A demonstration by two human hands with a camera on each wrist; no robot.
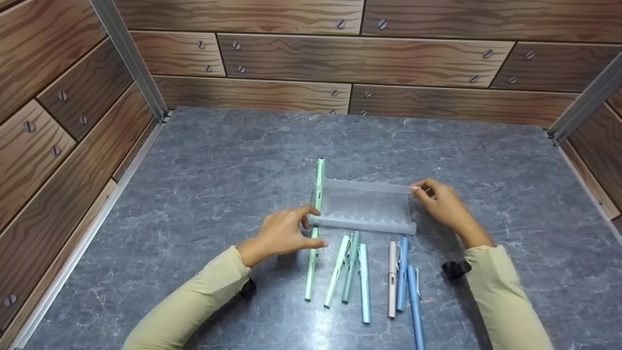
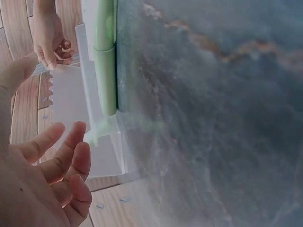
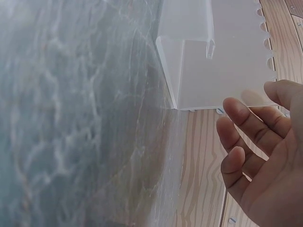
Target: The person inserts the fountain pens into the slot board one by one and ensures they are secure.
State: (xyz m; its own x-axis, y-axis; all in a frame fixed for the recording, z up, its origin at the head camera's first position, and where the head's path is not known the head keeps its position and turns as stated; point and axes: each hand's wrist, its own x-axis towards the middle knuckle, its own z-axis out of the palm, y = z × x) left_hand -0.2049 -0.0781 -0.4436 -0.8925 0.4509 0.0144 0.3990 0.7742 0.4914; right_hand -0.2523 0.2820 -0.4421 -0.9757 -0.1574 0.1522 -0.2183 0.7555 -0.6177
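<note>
A clear plastic pen rack with notched edges stands on the table, also in the right wrist view as a bent clear sheet. My right hand pinches its far right corner between thumb and fingers. A light green pen lies across the notches at the rack's left end. My left hand is beside that end, thumb and fingers spread apart, gripping nothing. Below its fingers lies another light green pen, partly hidden by the thumb.
In front of the rack lie a pale green pen, a dark green pen, a mint pen, a pinkish-beige pen and two blue pens, one beside the other. Wood-patterned panels enclose the table.
</note>
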